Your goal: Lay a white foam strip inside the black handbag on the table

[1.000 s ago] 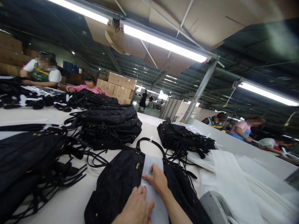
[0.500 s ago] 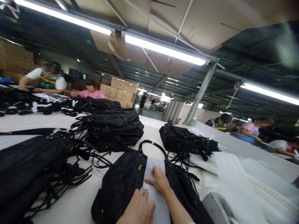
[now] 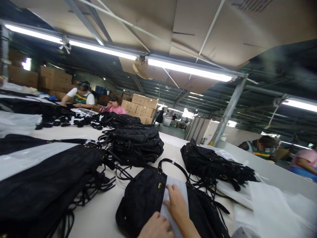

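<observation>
A black handbag (image 3: 145, 191) lies flat on the table in front of me, its looped handle (image 3: 173, 162) pointing away. A translucent white sheet strip (image 3: 177, 182) runs lengthwise over its middle. My right hand (image 3: 177, 203) rests on this strip with the thumb apart from the fingers. Lower down, at the picture's bottom edge, my left hand (image 3: 157, 226) lies by the strip's left side with its fingers loosely bent; their tips are partly hidden. Near the strip's upper left edge a small gold zip pull (image 3: 159, 185) shows on the bag.
Stacks of black bags stand at the left (image 3: 56, 178), behind (image 3: 136, 143) and at the right (image 3: 215, 162). White sheets (image 3: 269, 201) lie at the right, near a grey object (image 3: 244, 232). Co-workers sit beyond the table. Cartons (image 3: 140, 105) are piled farther back.
The view has turned left, so everything sits further right in the picture. My right hand has slid slightly down the strip, and both hands remain on the bag.
</observation>
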### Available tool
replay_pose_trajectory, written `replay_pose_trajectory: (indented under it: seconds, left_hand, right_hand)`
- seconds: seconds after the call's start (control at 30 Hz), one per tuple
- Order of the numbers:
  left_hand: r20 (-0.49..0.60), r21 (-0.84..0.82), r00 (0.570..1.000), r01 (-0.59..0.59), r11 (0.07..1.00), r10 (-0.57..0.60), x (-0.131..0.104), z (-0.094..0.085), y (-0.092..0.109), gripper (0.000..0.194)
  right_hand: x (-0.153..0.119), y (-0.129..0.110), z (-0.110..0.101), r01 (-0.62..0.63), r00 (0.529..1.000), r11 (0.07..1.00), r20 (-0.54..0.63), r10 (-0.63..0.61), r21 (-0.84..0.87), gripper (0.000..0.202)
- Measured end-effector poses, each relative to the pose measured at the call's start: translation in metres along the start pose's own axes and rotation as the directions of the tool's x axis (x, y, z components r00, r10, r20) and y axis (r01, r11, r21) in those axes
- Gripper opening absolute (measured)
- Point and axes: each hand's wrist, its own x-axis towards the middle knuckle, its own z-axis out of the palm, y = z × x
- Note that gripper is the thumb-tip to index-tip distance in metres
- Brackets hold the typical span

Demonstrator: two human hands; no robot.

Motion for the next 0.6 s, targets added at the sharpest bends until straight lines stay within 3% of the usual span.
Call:
replay_pose_trajectory:
  seconds: [0.07,0.1,0.13,0.17,0.2,0.23,0.27,0.3,0.33,0.37,0.4,0.5,0.6]
  left_hand:
    - [-0.107,-0.121,0.992,-0.084,0.989,0.071,-0.020,-0.028,-0.005,0.026]
    - [-0.187,-0.223,0.982,-0.069,0.972,0.027,-0.032,-0.046,-0.010,0.028]
    - [-0.271,-0.355,0.958,-0.006,0.935,-0.096,-0.044,-0.064,-0.016,0.027]
    - [-0.336,-0.499,0.902,0.075,0.863,-0.272,-0.057,-0.082,-0.026,0.026]
    - [-0.348,-0.637,0.789,0.197,0.745,-0.506,-0.068,-0.097,-0.038,0.023]
    - [-0.299,-0.753,0.619,0.315,0.578,-0.726,-0.078,-0.109,-0.051,0.019]
    - [-0.204,-0.848,0.436,0.368,0.381,-0.876,-0.086,-0.115,-0.066,0.016]
    - [-0.068,-0.913,0.302,0.366,0.182,-0.951,-0.092,-0.117,-0.080,0.019]
    - [0.035,-0.930,0.250,0.363,0.060,-0.968,-0.096,-0.114,-0.093,0.023]
    - [0.132,-0.935,0.243,0.352,-0.040,-0.961,-0.098,-0.108,-0.103,0.027]
    - [0.215,-0.932,0.275,0.346,-0.112,-0.937,-0.099,-0.101,-0.110,0.029]
    - [0.384,-0.910,0.443,0.330,-0.251,-0.810,-0.098,-0.079,-0.115,0.032]
    - [0.466,-0.885,0.595,0.327,-0.332,-0.655,-0.092,-0.071,-0.110,0.028]
  right_hand:
    - [-0.014,-0.032,-0.005,0.127,0.992,0.963,-0.008,-0.128,0.237,0.019]
    - [-0.022,-0.048,-0.006,0.169,0.983,0.908,0.007,-0.186,0.383,0.021]
    - [-0.032,-0.063,-0.006,0.190,0.973,0.852,0.024,-0.231,0.488,0.025]
    - [-0.041,-0.076,-0.005,0.206,0.964,0.821,0.032,-0.263,0.532,0.026]
    - [-0.050,-0.087,-0.002,0.232,0.957,0.826,0.030,-0.288,0.514,0.029]
    - [-0.057,-0.095,0.002,0.265,0.953,0.856,0.018,-0.304,0.443,0.038]
    - [-0.062,-0.101,0.007,0.299,0.949,0.891,-0.007,-0.315,0.341,0.046]
    - [-0.065,-0.104,0.013,0.328,0.944,0.915,-0.040,-0.328,0.234,0.049]
    - [-0.067,-0.105,0.019,0.356,0.934,0.922,-0.075,-0.349,0.151,0.046]
    - [-0.067,-0.104,0.026,0.390,0.918,0.915,-0.114,-0.379,0.103,0.041]
    - [-0.065,-0.102,0.032,0.429,0.897,0.899,-0.159,-0.412,0.092,0.037]
    - [-0.061,-0.093,0.048,0.532,0.834,0.821,-0.294,-0.466,0.208,0.038]
    - [-0.062,-0.091,0.061,0.533,0.840,0.761,-0.338,-0.424,0.371,0.041]
